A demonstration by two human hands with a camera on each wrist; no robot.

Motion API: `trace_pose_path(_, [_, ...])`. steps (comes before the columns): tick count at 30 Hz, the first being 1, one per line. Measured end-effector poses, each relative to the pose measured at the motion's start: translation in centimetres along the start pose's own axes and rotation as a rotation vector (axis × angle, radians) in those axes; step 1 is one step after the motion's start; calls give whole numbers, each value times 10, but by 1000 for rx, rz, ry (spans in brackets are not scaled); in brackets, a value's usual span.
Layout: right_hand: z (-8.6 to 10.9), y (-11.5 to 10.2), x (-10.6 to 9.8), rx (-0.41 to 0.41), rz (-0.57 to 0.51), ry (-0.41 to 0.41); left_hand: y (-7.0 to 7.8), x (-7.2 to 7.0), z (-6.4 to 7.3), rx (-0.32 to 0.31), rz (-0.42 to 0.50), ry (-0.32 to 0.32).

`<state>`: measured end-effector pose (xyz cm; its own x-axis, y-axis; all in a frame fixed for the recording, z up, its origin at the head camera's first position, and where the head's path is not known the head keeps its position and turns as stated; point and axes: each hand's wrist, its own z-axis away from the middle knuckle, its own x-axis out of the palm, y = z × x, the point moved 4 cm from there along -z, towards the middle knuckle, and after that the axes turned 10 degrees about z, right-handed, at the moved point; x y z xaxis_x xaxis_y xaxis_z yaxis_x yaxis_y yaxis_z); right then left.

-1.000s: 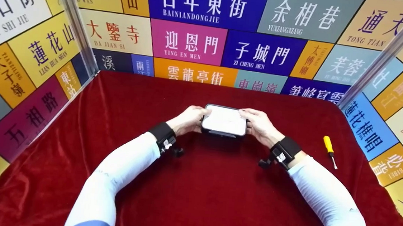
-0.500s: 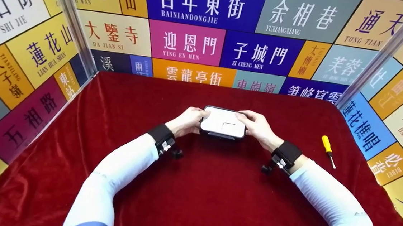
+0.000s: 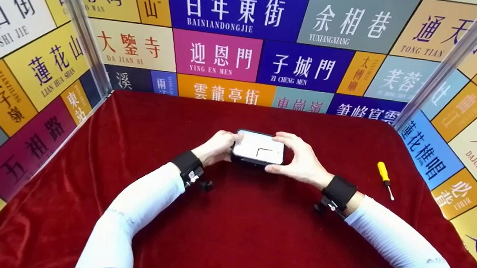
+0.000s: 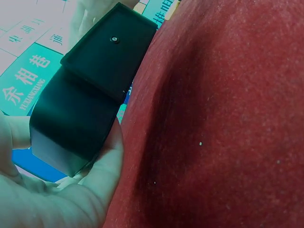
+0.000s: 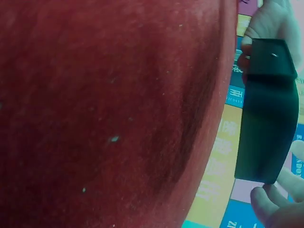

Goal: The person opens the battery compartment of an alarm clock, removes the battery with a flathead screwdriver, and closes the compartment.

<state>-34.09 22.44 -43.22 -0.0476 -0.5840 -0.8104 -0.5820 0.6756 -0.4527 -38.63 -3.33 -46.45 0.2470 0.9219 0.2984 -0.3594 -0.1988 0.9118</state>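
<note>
A black box-shaped device with a bright white, round-cornered face is held off the red cloth. Thin dark lines mark that face. My left hand grips its left end, thumb on the face. Around the right end, my right hand spans the body, with its thumb at the near edge and a finger at the far edge. A black flap with a small screw or stud shows on its underside in the left wrist view. In the right wrist view, the fingertips lie close to one corner of the device.
A screwdriver with a yellow handle lies on the red cloth at the right. Upright panels with colourful street signs enclose the back and sides. Metal posts stand at the back corners.
My right hand has shifted from thumb on the white face to thumb at the near edge, opening wider around the end. The device has tilted slightly, and dark lines now show on its face.
</note>
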Motion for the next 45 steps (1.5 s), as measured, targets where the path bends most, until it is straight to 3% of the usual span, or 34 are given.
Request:
trace_pose_path(6, [5, -6, 0, -172, 133, 40, 4, -2, 2, 11, 11, 17])
trace_pose_path(11, [8, -10, 6, -318, 217, 55, -2, -6, 4, -20, 22, 38])
trace_pose_path(17, [11, -13, 12, -399, 385, 84, -8, -5, 7, -51, 39, 27])
trace_pose_path(25, [15, -19, 12, -538, 597, 216, -6, -3, 6, -68, 53, 18])
trace_pose_path(35, [18, -23, 15, -646, 733, 296, -6, -5, 6, -66, -1, 28])
trace_pose_path(45, [18, -23, 12, -651, 716, 321, -9, -2, 12, -55, -143, -37])
